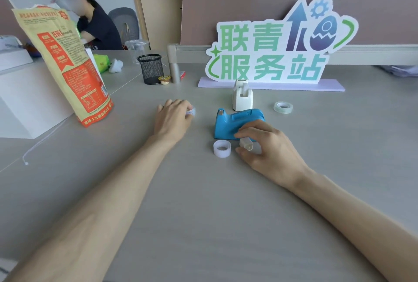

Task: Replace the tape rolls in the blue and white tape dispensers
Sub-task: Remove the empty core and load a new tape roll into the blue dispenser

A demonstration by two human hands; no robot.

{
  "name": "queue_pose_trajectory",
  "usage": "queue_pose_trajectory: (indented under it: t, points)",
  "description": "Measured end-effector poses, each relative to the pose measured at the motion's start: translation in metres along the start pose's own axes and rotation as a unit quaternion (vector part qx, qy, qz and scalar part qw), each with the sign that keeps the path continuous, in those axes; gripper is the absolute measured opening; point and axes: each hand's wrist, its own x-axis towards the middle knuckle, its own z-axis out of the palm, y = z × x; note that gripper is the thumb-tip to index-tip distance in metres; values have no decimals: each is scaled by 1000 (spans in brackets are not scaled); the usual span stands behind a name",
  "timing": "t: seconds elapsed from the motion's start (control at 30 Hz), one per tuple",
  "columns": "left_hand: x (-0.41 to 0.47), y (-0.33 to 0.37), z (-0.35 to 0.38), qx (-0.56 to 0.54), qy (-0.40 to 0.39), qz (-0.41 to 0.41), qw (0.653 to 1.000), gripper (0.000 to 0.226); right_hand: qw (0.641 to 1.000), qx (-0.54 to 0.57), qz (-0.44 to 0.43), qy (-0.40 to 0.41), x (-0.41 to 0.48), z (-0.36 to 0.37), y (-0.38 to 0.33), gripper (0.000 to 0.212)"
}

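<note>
Head view is showing a grey tabletop [203,213] carrying everything, with a green-lettered cutout sign [271,55] standing at the back and a tall yellow-and-orange printed bag [67,66] standing upright at the left. Both forearms are reaching forward across the tabletop. The blue tape dispenser [235,123] is sitting near the centre, its roll bay not visibly holding a roll; the white tape dispenser [242,98] is standing just behind it, and what sits in its bay is too hard to tell. A black mesh pen cup [150,68] is standing farther back at the left, its contents not visible from this angle, with a small sealed jelly cup [164,80] touching or just beside its base. The right hand [267,148] is resting against the near side of the blue tape dispenser, its fingers pinching a small whitish spindle piece [246,144]. The left hand [174,116] is lying well left of the dispensers, fingers curled closed over a small white roll [190,112]. A white empty core ring [222,148] is lying just left of the right hand, nothing inside it. A clear tape roll [283,107] is lying flat to the right of the white tape dispenser.
</note>
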Motion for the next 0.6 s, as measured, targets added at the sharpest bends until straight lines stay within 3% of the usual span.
queue_pose_trajectory:
  t: [0.13, 0.23, 0.4, 0.6]
  points:
    - [-22, 13, -17, -138, 54, 21, 989, 12, 999, -13, 27, 13, 0, -4, -4, 21]
    - [-46, 46, -43, -348, 94, -4, 933, 9, 999, -16, 47, 20, 1, -6, -7, 20]
    - [-68, 91, -73, -505, 24, -5, 863, 9, 998, 6, 43, 37, 0, -5, -9, 12]
    - [-75, 99, -75, -580, -65, -66, 810, 10, 972, 176, 98, 119, 1, -25, -19, 11]
